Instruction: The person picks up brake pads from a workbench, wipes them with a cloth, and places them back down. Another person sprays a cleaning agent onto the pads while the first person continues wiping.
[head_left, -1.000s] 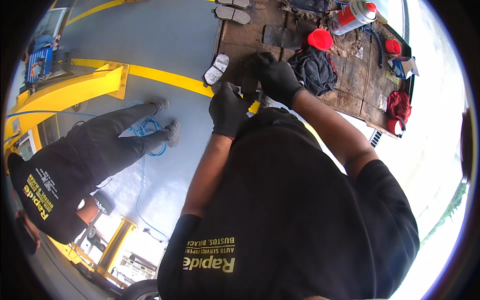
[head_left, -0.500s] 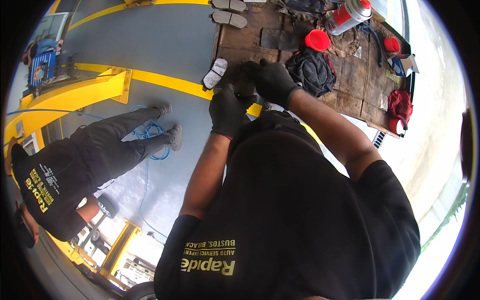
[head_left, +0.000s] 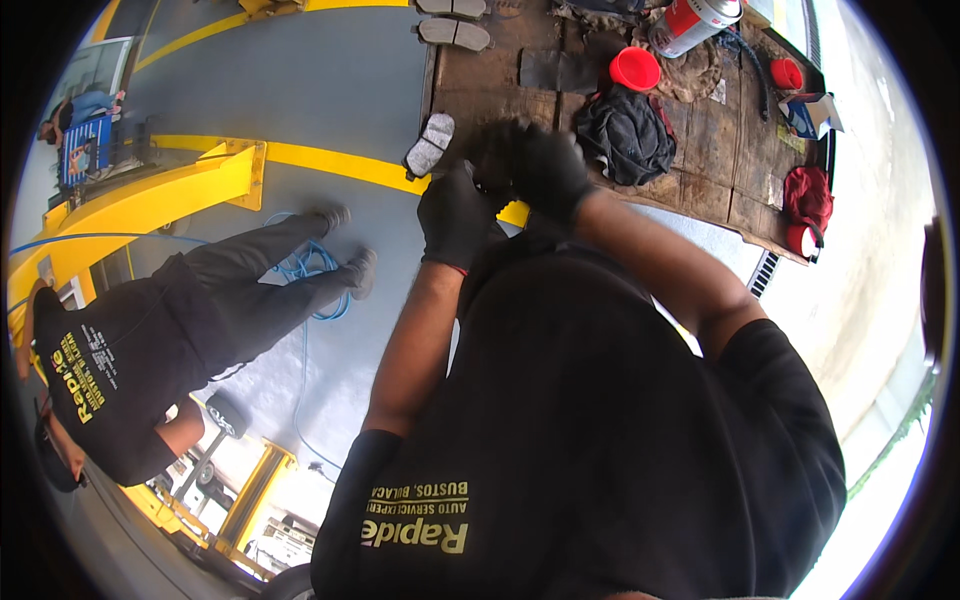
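Note:
Both my hands are in black gloves and close together at the near left edge of the worn wooden tabletop (head_left: 690, 185). My left hand (head_left: 450, 215) is closed, its fingers bent round something dark that I cannot make out. Beside it, my right hand (head_left: 550, 172) is curled in toward the same dark spot, its fingers blurred by motion; what they hold is hidden. A grey brake pad (head_left: 431, 146) lies on the table's left edge, just beyond my left hand. Two more brake pads, one nearer (head_left: 454, 34) and one farther (head_left: 452, 7), lie at the far left corner.
To the right of my hands lies a dark cloth (head_left: 628, 138), with a red cap (head_left: 635, 69) and a spray can (head_left: 692, 25) beyond it. A red cloth (head_left: 808, 198) is at the right edge. Another person (head_left: 150, 340) stands at left near a yellow lift arm (head_left: 150, 205) and a coiled blue hose (head_left: 312, 270).
My right hand has shifted slightly nearer to me and is more blurred. My left hand stays almost in place. The person at left has moved a little.

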